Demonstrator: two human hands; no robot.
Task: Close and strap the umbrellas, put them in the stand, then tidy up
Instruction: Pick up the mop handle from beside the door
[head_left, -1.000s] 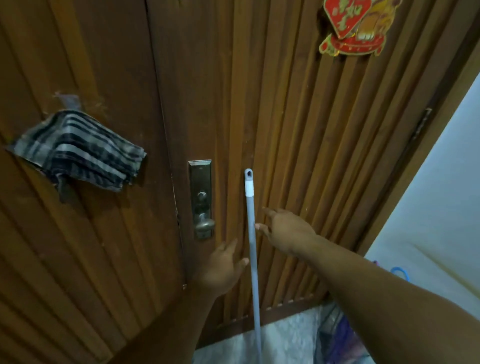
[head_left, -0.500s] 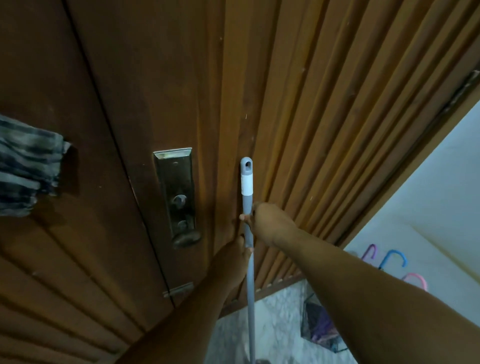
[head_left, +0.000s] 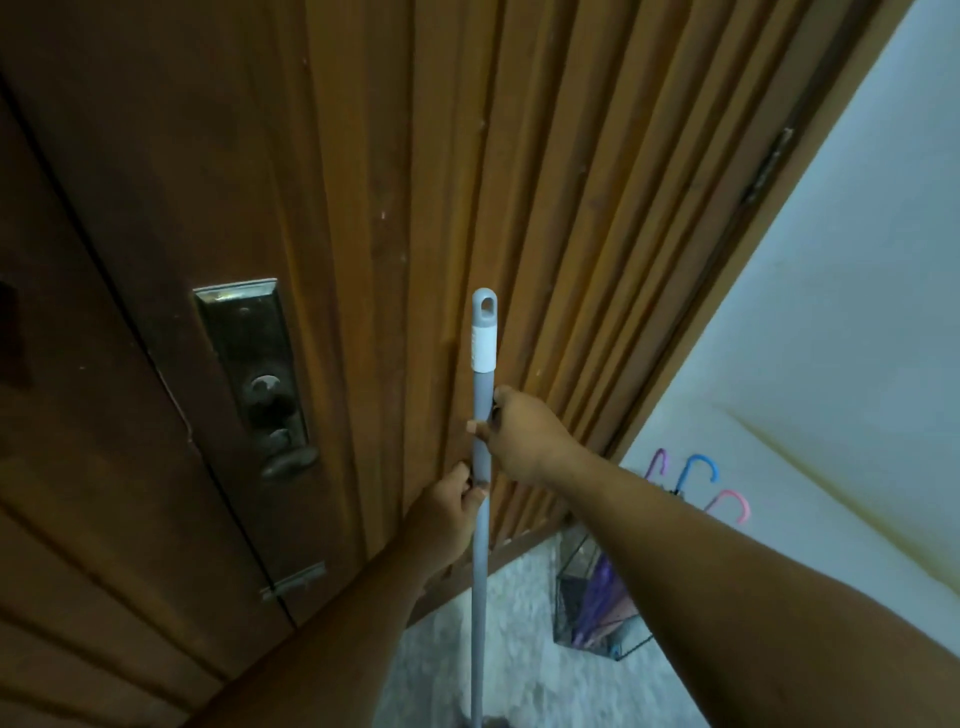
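My right hand (head_left: 524, 436) is wrapped around a grey pole (head_left: 481, 519), thumb on the near side and fingers curled behind it, a little below the pole's white band (head_left: 482, 351). My left hand (head_left: 451, 512) grips the same pole just beneath, fingers curled round its left side, so the 2 hands sit one above the other and nearly touching. I see the pole standing close to upright in front of a wooden door (head_left: 545, 156), its top ending in a rounded cap with a hanging hole (head_left: 484, 305); its lower end runs out of the bottom of the view, so I cannot tell what is fitted to it. Left of my hands, on the door's flat panel, is a metal lock plate (head_left: 244, 332) with a dull lever handle (head_left: 288, 461) at its foot, and lower down a small metal latch (head_left: 295, 581) crosses the door seam. Right of my right forearm, on the pale speckled floor (head_left: 524, 649) in the corner by the light wall (head_left: 857, 338), stands a dark wire stand (head_left: 571, 613) holding the closed umbrellas (head_left: 602, 597). I count 3 hooked handles above it, purple (head_left: 658, 460), blue (head_left: 702, 462) and pink (head_left: 732, 501). I cannot make out whether their straps are fastened.
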